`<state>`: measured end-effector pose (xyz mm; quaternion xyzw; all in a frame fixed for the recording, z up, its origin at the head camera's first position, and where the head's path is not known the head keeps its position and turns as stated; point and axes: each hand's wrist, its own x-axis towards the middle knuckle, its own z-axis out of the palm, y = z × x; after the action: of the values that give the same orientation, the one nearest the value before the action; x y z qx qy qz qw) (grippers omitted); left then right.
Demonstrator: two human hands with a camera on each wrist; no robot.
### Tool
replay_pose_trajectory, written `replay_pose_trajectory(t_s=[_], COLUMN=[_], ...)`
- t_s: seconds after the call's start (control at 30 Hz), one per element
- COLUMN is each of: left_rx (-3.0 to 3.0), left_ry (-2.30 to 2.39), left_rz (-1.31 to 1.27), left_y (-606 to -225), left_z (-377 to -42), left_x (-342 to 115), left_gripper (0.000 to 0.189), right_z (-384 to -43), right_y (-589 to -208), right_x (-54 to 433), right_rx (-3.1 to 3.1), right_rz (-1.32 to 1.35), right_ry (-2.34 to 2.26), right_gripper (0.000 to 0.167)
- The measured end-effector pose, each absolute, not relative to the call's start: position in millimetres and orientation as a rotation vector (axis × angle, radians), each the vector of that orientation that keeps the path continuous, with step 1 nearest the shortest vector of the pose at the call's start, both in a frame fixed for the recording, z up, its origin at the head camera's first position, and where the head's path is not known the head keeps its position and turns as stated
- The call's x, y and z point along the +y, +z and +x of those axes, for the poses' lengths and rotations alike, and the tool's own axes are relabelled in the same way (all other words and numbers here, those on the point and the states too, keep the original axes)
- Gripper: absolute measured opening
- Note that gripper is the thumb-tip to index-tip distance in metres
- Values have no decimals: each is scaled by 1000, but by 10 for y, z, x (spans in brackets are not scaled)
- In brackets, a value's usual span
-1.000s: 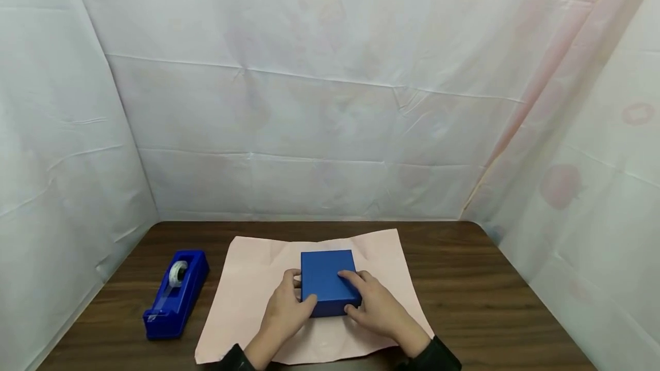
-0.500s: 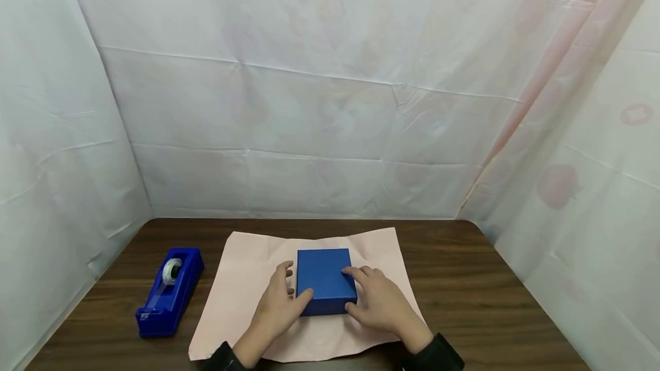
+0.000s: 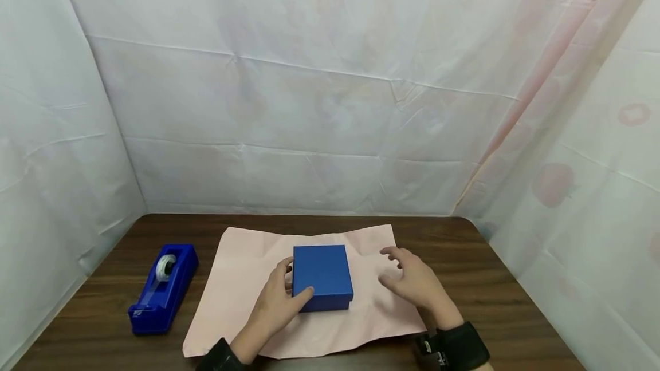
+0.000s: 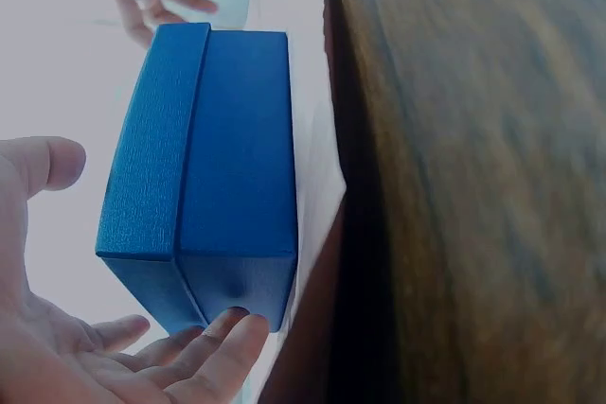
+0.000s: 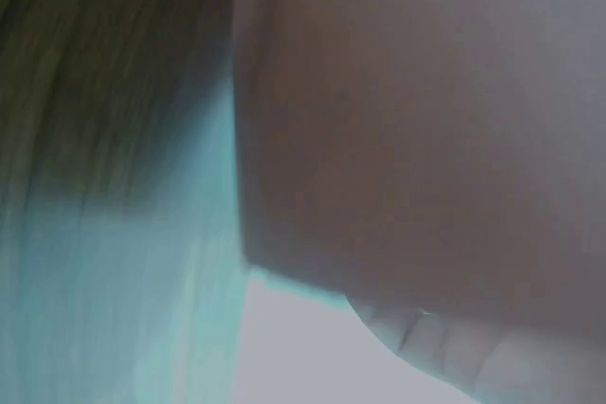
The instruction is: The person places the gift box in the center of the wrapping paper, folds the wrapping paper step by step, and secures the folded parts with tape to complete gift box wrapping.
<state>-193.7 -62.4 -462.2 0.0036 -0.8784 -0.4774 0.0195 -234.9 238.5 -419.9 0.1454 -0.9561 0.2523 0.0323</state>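
Observation:
A blue lidded box (image 3: 322, 271) sits on a sheet of pale pink paper (image 3: 247, 273). At the box's left side is my left hand (image 3: 270, 308), with its thumb pointing across the near left corner. In the left wrist view, the fingertips (image 4: 248, 333) lie right at one end of the box, while the thumb (image 4: 62, 163) stands apart from it. My right hand (image 3: 415, 282) hovers over the paper's right part, fingers loosely bent and holding nothing. The right wrist view is mostly filled by a blurred part of that hand.
On the left of the brown wooden table (image 3: 479, 291) stands a blue tape dispenser (image 3: 172, 288) with a roll of clear tape (image 3: 165, 268). White cloth (image 3: 309, 102) walls the table in behind and along both sides.
My right hand has come off the box and moved to the right. The left hand has stayed beside the box, its thumb and fingers a little looser. The head view has shifted slightly.

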Motion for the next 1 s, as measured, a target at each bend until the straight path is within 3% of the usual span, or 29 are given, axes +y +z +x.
replay_pose_trajectory(t_s=[0.37, 0.77, 1.0], left_rx=[-2723, -2728, -2725], left_ry=[-1452, -1428, -1423], left_rz=[-28, -25, -24], left_y=[-4640, -4664, -4674], left_z=[-1941, -1953, -1965], left_x=[-633, -636, -639], left_gripper=[91, 90, 90], right_z=[-2477, -2502, -2498], right_y=[-4335, -4416, -4347], right_x=[2723, 2704, 2691], right_rx=[-3054, -3048, -2954], right_rz=[370, 375, 365], right_ry=[854, 872, 1114], right_gripper=[57, 55, 62])
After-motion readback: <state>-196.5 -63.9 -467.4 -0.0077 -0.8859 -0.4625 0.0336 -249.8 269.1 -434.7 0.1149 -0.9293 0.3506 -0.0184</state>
